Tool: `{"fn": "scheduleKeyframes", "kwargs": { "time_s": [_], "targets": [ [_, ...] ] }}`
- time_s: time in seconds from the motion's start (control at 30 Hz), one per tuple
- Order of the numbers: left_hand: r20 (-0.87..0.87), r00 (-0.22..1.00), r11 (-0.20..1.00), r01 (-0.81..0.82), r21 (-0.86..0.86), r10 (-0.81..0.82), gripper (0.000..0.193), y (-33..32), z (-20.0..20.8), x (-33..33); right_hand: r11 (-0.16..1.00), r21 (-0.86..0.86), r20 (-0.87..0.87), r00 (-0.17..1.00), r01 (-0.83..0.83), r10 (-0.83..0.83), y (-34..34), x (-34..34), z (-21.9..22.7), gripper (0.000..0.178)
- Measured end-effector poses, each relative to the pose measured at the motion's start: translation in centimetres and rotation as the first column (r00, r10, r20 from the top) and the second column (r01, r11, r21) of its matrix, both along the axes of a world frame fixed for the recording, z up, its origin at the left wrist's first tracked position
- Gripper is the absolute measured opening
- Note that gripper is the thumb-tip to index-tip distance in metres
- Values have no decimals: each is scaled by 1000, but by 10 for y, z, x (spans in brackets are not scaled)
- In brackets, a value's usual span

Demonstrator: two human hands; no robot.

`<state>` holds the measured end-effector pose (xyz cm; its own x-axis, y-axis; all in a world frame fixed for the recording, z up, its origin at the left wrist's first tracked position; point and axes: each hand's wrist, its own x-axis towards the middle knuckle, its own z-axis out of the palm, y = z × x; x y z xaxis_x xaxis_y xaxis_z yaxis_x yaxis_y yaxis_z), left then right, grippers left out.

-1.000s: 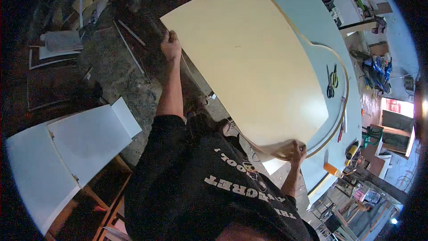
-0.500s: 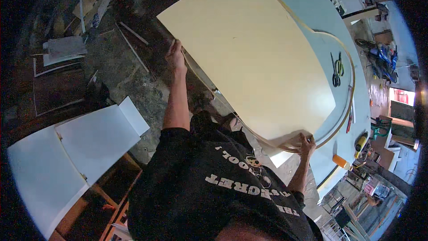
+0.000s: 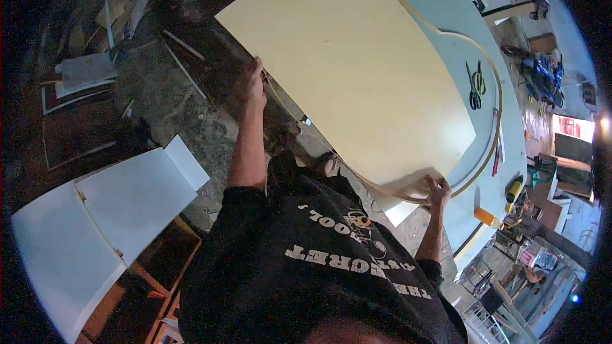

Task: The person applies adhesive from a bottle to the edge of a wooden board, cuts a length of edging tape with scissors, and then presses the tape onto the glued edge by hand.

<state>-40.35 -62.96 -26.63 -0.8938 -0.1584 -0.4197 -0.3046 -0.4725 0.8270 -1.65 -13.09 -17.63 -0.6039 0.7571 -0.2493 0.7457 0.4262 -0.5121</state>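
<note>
A large cream panel point(image 3: 357, 76) lies across a pale blue-green table point(image 3: 510, 134), its near long edge jutting toward me. My left hand point(image 3: 255, 86) is closed round that edge near the far left corner. At the near right corner, my right hand point(image 3: 438, 192) is pinched at the panel's edge, where a long thin tan strip point(image 3: 499, 99) passes. The strip loops over the table beyond the panel and bends back under my right hand. From there it runs along the near edge toward my left hand. Fingertips beneath the panel are hidden.
Black-handled scissors point(image 3: 473, 99) and a green-handled cutting tool point(image 3: 480, 83) lie inside the strip's loop. An orange bottle point(image 3: 487, 218) and a yellow-and-black cylinder point(image 3: 514, 190) are at the table's right end. A white panelled cabinet point(image 3: 140, 197) stands at lower left; board scraps point(image 3: 89, 73) lie behind.
The whole view has shifted slightly, with the panel, table and tools sitting a little further left. Both hands keep their places on the panel's edge.
</note>
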Motion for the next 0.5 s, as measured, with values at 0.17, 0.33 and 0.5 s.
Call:
{"fn": "scheduleKeyframes", "kwargs": {
  "time_s": [0.17, 0.33, 0.5],
  "targets": [
    [90, 986, 990, 141, 17, -142, 60, 19, -8, 59, 994, 67, 36, 995, 90, -92, 13, 5, -16, 65],
    [151, 965, 967, 230, -106, -213, 66, 21, -20, 47, 981, -16, 150, 971, 193, -188, 3, 3, -11, 67],
    [136, 955, 965, 261, 29, -263, 68, 29, -10, 16, 981, -48, 6, 982, 188, -188, -5, 4, -24, 50]
  ]
}}
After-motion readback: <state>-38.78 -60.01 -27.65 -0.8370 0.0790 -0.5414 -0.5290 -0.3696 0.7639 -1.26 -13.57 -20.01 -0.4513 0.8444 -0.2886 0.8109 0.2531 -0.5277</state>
